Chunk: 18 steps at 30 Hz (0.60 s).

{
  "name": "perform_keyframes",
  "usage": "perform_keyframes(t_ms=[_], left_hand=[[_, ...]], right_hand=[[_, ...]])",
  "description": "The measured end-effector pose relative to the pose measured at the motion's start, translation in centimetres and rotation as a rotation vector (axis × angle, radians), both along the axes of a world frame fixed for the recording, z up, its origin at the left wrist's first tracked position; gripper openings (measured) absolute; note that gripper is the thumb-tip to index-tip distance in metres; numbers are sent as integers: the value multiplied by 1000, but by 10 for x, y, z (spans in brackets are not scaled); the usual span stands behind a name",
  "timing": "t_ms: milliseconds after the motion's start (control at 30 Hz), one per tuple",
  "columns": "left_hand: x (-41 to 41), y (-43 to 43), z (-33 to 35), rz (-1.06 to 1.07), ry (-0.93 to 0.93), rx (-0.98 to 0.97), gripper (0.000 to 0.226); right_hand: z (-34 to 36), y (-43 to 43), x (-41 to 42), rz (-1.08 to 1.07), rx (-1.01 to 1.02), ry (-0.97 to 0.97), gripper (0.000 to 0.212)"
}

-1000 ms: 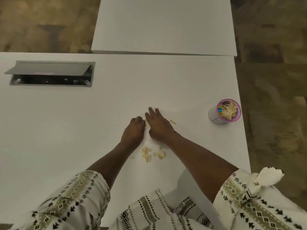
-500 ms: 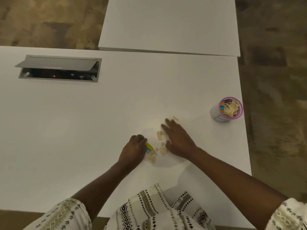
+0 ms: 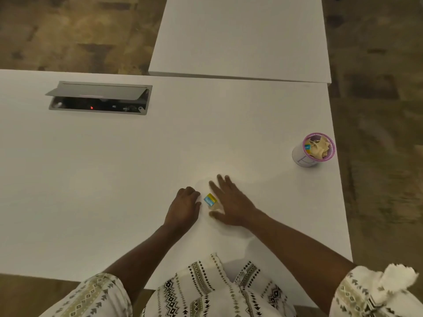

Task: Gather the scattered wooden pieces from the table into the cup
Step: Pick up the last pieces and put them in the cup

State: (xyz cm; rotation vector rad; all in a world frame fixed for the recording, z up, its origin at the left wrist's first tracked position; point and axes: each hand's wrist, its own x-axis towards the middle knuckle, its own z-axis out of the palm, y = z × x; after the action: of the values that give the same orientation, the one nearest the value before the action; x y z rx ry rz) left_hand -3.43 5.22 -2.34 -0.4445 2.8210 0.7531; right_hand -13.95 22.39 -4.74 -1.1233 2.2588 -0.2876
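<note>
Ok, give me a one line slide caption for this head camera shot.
Both hands, left hand and right hand, corral wooden pieces on a white table, cup at the right edge.

A broad white tabletop [image 3: 114, 179] carries everything. At its right edge stands a pink-rimmed cup [image 3: 314, 152], upright and holding pale wooden pieces. Near the middle, toward the near side, a small yellow-and-blue piece [image 3: 210, 199] lies touching a pale wooden piece [image 3: 215, 207], with both hands resting on the surface on either side of them. At far left an open grey cable box [image 3: 99, 98] is set into the surface. A second white tabletop [image 3: 240, 37] adjoins the far edge.
</note>
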Motion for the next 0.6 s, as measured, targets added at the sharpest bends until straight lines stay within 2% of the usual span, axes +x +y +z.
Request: perform_keyframes(t_ms=[100,233,300,367,500,600], left_hand=[[10,0,1,19,-13,1,28],[25,-1,2,35,-40,2,29],[32,-1,3,36,-39,0,29],[37,0,5,33,-33,-1,28],[41,4,9,37,-42,3,26],[39,7,10,46,-43,15,27]], right_hand=[[-5,-1,33,93,5,31,93],[-14,5,56,82,-52,116,63],[-20,10,56,86,-131,250,44],[-20,14,53,104,-183,364,36],[-12,19,39,79,-177,412,14],[-11,22,28,-72,-179,299,16]])
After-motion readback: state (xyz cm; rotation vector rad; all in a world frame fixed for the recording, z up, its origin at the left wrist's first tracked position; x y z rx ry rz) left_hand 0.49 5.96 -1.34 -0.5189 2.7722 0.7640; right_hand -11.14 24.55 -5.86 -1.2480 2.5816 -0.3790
